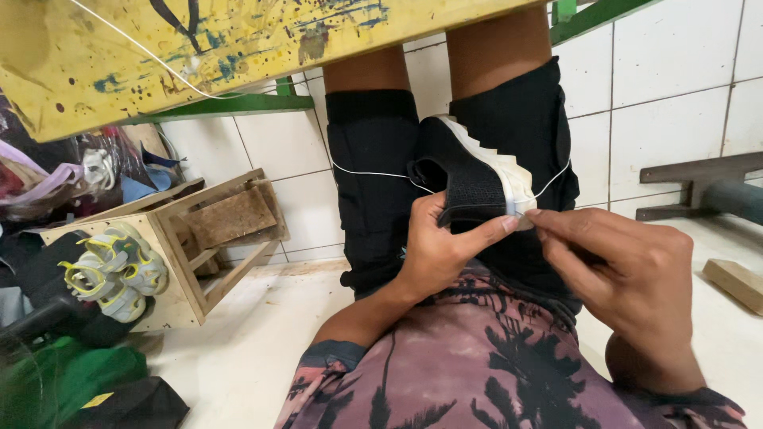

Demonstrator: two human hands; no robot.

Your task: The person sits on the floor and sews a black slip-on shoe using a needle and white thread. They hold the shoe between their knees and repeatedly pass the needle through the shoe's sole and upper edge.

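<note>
A black shoe (465, 171) with a white ribbed sole rests on my lap, over black shorts. My left hand (437, 250) grips the shoe from below, thumb pressed along its black upper near the sole edge. My right hand (628, 274) pinches at the sole's edge with fingertips, where a thin white thread (369, 172) runs out to both sides of the shoe. What the right fingertips pinch is too small to tell.
A paint-stained yellow table (238, 48) with a green frame (230, 105) hangs overhead. A small wooden stool (187, 242) lies on its side at left, with grey-and-yellow sandals (119, 270) on it. Bags and cloth pile at far left. A wood block (735, 282) lies at right.
</note>
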